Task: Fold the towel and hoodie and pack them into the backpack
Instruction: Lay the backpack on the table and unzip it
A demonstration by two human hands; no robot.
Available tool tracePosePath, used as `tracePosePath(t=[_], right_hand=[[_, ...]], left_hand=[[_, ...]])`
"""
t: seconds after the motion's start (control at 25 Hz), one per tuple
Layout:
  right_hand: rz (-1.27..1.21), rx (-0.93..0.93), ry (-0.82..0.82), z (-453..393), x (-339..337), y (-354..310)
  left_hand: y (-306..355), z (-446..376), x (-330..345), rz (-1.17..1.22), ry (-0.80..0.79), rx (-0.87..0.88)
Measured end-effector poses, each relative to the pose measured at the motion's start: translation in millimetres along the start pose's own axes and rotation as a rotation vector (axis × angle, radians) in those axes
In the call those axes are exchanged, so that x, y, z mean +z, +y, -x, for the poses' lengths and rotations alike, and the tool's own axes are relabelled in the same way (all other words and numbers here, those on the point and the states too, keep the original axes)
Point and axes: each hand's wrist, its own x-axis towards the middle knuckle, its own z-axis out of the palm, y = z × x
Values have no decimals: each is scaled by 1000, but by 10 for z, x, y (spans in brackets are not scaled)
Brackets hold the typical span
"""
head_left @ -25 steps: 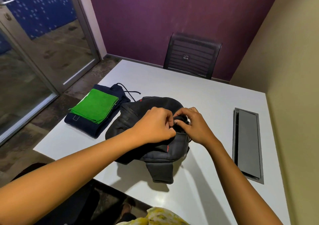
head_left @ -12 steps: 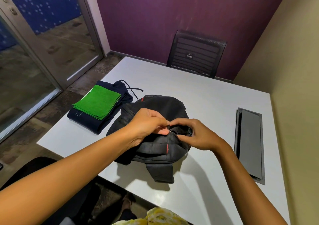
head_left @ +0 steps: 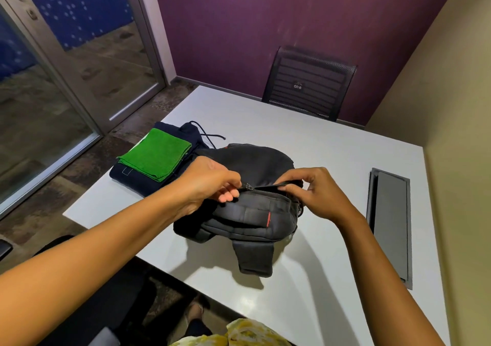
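Head view: the black backpack (head_left: 252, 186) lies mid-table (head_left: 332, 159). The left hand (head_left: 210, 183) pinches its zipper pull (head_left: 249, 186); the right hand (head_left: 316, 191) pinches the fabric. The folded green towel (head_left: 156, 157) rests on the navy hoodie (head_left: 132, 178) just left. A chair (head_left: 308, 82) and a cable hatch (head_left: 390, 226) stand apart.

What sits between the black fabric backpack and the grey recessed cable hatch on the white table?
In the head view, only bare white table separates the black fabric backpack from the grey cable hatch, apart from the right hand reaching across to pinch the backpack.
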Motion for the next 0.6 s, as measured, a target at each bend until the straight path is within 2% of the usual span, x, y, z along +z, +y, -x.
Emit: tracePosePath(t=[0.32, 0.44, 0.6], right_hand=[[-57, 83, 138, 84, -298, 315], [-74, 68, 163, 80, -313, 353], [-203, 87, 198, 32, -304, 410]], left_hand=[[-320, -341, -919, 177, 84, -160], [-712, -539, -1019, 302, 43, -261], [-1153, -808, -1079, 423, 105, -331]])
